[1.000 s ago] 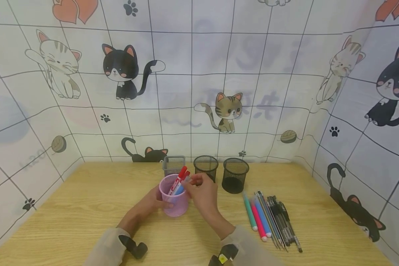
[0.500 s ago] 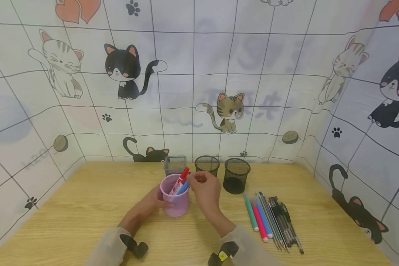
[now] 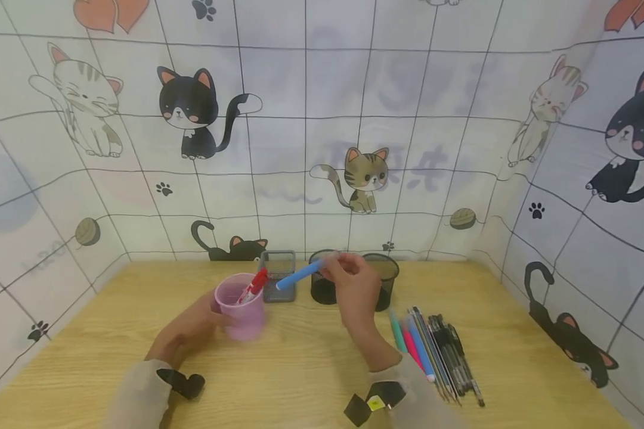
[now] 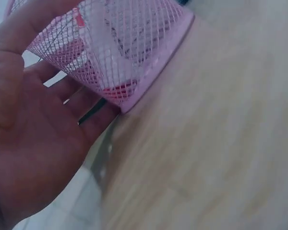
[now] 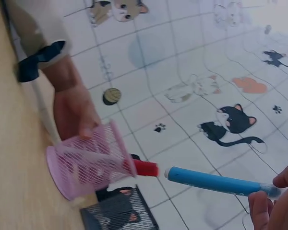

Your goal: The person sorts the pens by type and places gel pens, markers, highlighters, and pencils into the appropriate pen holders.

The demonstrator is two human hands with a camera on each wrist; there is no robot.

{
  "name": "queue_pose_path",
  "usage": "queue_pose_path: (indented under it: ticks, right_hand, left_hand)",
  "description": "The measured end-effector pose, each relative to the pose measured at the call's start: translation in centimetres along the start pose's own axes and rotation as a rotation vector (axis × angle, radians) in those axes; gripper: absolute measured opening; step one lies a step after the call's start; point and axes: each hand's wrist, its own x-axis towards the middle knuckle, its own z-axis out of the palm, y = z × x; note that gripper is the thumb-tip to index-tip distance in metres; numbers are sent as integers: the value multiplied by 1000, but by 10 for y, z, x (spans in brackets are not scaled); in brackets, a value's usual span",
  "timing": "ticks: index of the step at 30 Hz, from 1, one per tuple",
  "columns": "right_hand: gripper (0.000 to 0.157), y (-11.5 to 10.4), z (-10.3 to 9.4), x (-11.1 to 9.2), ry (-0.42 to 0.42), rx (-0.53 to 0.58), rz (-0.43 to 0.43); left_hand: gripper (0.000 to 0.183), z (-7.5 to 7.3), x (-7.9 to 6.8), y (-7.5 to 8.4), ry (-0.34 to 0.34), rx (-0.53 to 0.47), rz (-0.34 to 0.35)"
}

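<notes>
My left hand (image 3: pixel 201 319) grips the pink mesh pen cup (image 3: pixel 245 322) by its side, thumb on the near wall and fingers behind it. Inside the cup, a red-capped marker (image 3: pixel 253 287) leans with its cap above the rim. My right hand (image 3: pixel 356 292) pinches a blue felt-tip pen (image 3: pixel 300 274) by its capped end, with the white end pointing left toward the cup. In the right wrist view the pen (image 5: pixel 216 182) hangs clear of the cup, its white tip close to the red cap. The left wrist view shows the palm (image 4: pixel 33 129) against the mesh.
Behind stand a grey square mesh holder (image 3: pixel 279 277) and two round black mesh cups, one at the middle (image 3: pixel 322 289) and one at the right (image 3: pixel 385 280), partly covered by the right hand. A row of felt-tips, pencils and black pens (image 3: pixel 451 357) lies at right.
The blue felt-tip pen has come up out of the pink cup in my right hand, which has moved up and right. My left hand and the cup have shifted left.
</notes>
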Motion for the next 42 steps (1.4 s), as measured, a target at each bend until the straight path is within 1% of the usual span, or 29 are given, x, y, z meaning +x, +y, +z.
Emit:
queue_pose_path:
  ticks: [2,5,7,9,10,12,14,17,19,21,23,25,28,29,30,32,34,35,36,37,39,41,42]
  right_hand:
    - [22,-4,-5,6,29,18,3]
    - [19,-7,-11,14,54,72,16]
    - [19,-8,-14,17,63,90,28]
    - [20,-9,-16,19,74,87,42]
    - [20,-9,-17,20,80,85,48]
    - [22,-10,-19,21,87,90,58]
    - [24,-12,-20,22,89,105,65]
    - [25,-13,-22,23,91,127,64]
    - [24,-12,-23,24,99,126,63]
    - [24,-11,-24,25,105,120,65]
    - [24,-10,-25,26,111,118,70]
    - [25,-9,-25,27,117,115,75]
    - [25,-7,-25,27,122,114,83]
    - [25,-7,-24,27,121,114,87]
    - [25,-7,-23,27,119,114,93]
    - [25,-6,-22,27,114,119,100]
    - [25,-5,-21,27,114,123,100]
    - [25,-5,-21,27,114,127,97]
    - [26,-4,-20,27,115,128,94]
    - [26,-4,-20,27,117,129,90]
    - [26,-3,-20,27,122,123,88]
    - [25,-3,-19,27,121,120,91]
    - [25,-3,-19,26,120,118,94]
  left_hand:
    - [77,-11,-3,-4,52,5,9]
    - [74,-25,-5,-12,125,23,45]
    - [72,-33,-4,-15,174,53,44]
    - [71,-36,-2,-13,205,71,40]
    - [71,-37,-1,-10,216,72,27]
    - [71,-39,2,-8,246,104,4]
    - [67,-39,6,-5,218,84,18]
    - [66,-40,11,-9,226,93,29]
    - [64,-39,14,-8,211,65,58]
    - [68,-37,12,-8,260,79,22]
    - [68,-36,9,-8,260,65,-4]
    - [66,-36,3,-7,269,48,-78]
    - [49,-39,-10,-2,255,186,-158]
    - [44,-40,-14,2,233,229,-193]
    - [39,-41,-18,6,200,272,-222]
    - [32,-40,-23,15,109,364,-246]
    - [29,-35,-24,24,8,340,-271]
    - [28,-30,-22,27,-35,315,-279]
    - [27,-25,-19,29,-64,291,-275]
    - [28,-20,-15,30,-76,276,-262]
    - [32,-8,-7,28,-60,230,-224]
    - [39,5,3,24,-12,202,-182]
    - [46,11,8,21,23,214,-147]
